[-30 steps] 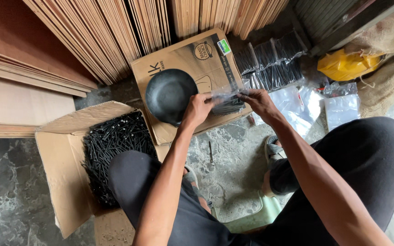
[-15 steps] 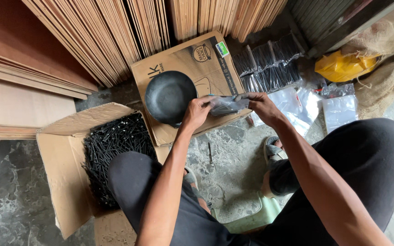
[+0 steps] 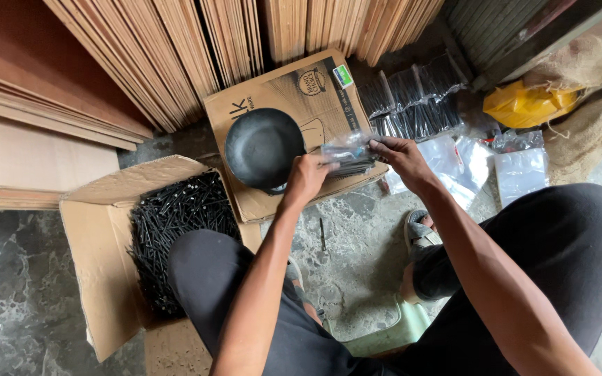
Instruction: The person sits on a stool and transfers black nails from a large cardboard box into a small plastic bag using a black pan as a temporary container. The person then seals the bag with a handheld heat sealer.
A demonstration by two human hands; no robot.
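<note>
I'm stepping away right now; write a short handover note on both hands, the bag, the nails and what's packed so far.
Left hand: grips the near end of a small clear plastic bag of black nails, held over the flat cardboard sheet.
Right hand: pinches the bag's far end.
Things: a black pan sits on the sheet. An open cardboard box at the left holds loose black nails.
Done: filled bags of nails are stacked behind the hands.
Left: empty clear bags lie at the right and the box holds many nails. Whether the held bag is sealed cannot be told.
</note>
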